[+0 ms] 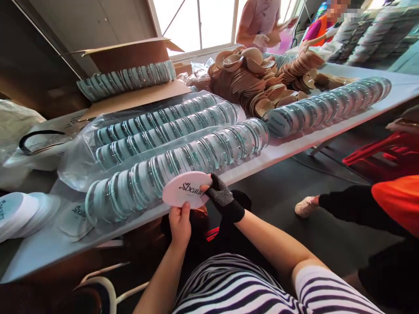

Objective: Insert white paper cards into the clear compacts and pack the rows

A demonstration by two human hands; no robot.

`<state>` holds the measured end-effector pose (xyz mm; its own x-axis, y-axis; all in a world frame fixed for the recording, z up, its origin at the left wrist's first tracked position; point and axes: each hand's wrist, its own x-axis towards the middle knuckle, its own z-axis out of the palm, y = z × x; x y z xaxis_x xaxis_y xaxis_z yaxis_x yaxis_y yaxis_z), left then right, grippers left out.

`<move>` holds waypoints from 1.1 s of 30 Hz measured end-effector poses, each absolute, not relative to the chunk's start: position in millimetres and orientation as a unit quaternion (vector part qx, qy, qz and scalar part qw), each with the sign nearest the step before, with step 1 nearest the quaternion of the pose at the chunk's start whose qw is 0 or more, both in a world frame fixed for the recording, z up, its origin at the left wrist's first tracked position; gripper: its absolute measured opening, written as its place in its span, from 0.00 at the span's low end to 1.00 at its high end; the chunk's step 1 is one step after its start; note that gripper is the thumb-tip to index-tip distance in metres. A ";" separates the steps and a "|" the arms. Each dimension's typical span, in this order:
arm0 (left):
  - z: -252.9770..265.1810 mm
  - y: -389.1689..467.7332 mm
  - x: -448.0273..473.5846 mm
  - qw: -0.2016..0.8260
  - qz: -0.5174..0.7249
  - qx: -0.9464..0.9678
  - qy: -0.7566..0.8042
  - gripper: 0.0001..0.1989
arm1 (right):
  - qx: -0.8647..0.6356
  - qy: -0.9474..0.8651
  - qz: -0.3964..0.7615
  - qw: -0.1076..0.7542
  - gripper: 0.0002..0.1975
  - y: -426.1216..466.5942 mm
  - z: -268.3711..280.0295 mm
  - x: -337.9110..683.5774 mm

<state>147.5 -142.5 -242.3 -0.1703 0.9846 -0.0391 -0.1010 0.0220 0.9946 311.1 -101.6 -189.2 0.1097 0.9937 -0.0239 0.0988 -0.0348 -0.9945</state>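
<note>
A thin round card [183, 194], pale pinkish white with a flat smooth face, is held in front of the person's body at the near edge of the white surface [42, 257]. Dark script lettering runs across its middle, reading something like "beauty" after an ornate first letter, with a faint smaller line below. The bare left hand [180, 222] pinches its lower edge, thumb on the printed face; the right hand [221, 196], in a black fingerless glove dotted with white, has its grip closed on the right edge. Behind the card stands a long row of clear round containers [196, 155], and whether card and row touch cannot be told. The right fingers cover the end of the word, the card's back is out of sight, and so are most of the fingers behind it. The card also hides part of the row. At the left, a pile of printed discs [18, 213] is cut off by the picture's edge, and another disc [75, 221] lies partly behind the row's end, its lettering only partly readable. A co-worker [258, 19] at the far side is cropped at the top.
</note>
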 end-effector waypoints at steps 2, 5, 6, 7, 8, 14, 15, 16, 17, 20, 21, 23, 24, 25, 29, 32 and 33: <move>-239.6 -146.2 136.1 0.492 0.545 0.405 0.545 0.23 | -0.544 -0.520 0.472 0.460 0.15 -105.8 -187.1 307.4; -229.8 -148.6 113.8 0.576 0.506 0.366 0.528 0.23 | -0.510 -0.561 0.502 0.416 0.16 -108.2 -171.4 313.5; -224.9 -149.1 107.6 0.619 0.492 0.347 0.504 0.24 | -0.489 -0.558 0.538 0.400 0.17 -108.1 -164.8 316.7; -219.5 -149.3 102.8 0.660 0.481 0.329 0.475 0.25 | -0.467 -0.548 0.581 0.380 0.17 -107.4 -158.7 319.6; -214.0 -149.1 99.5 0.692 0.473 0.313 0.446 0.27 | -0.447 -0.534 0.619 0.362 0.18 -106.3 -153.9 321.7; -191.3 -144.7 87.7 0.644 0.438 0.384 0.496 0.21 | -0.493 -0.536 0.588 0.352 0.16 -104.4 -148.1 323.8; -189.9 -146.8 85.4 0.656 0.429 0.393 0.480 0.22 | -0.477 -0.537 0.610 0.334 0.16 -107.0 -147.2 325.4; -189.1 -149.4 83.7 0.681 0.425 0.392 0.450 0.24 | -0.448 -0.531 0.649 0.309 0.17 -109.7 -146.1 327.5; -188.9 -152.0 82.7 0.705 0.425 0.383 0.418 0.28 | -0.416 -0.520 0.690 0.284 0.18 -111.9 -145.3 329.8; -191.4 -154.1 84.3 0.701 0.432 0.377 0.424 0.30 | -0.424 -0.476 0.714 0.288 0.20 -112.9 -149.0 334.6; -193.0 -153.0 85.8 0.682 0.427 0.382 0.455 0.27 | -0.454 -0.465 0.694 0.309 0.20 -112.1 -152.3 335.3; -197.4 -150.3 89.2 0.689 0.400 0.383 0.467 0.25 | -0.477 -0.449 0.687 0.315 0.19 -111.3 -160.1 335.9; -199.9 -149.3 90.9 0.718 0.389 0.373 0.441 0.27 | -0.458 -0.444 0.710 0.299 0.20 -111.6 -163.7 336.3; -202.4 -148.6 92.6 0.751 0.384 0.354 0.404 0.32 | -0.426 -0.438 0.742 0.277 0.22 -112.3 -166.7 336.6; -206.3 -146.8 98.1 0.751 0.411 0.309 0.415 0.33 | -0.428 -0.403 0.753 0.295 0.24 -113.7 -171.8 338.3; -200.2 -148.2 100.8 0.730 0.405 0.328 0.442 0.25 | -0.463 -0.397 0.731 0.307 0.20 -114.5 -169.6 340.8; -198.1 -149.3 102.1 0.755 0.398 0.324 0.409 0.28 | -0.436 -0.397 0.754 0.290 0.21 -115.2 -168.7 341.7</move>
<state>102.1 -149.3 -198.1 0.3484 0.8657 -0.3594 -0.3364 0.4733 0.8141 341.7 -115.2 -168.7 -0.4510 0.7834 -0.4275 -0.0913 -0.5170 -0.8511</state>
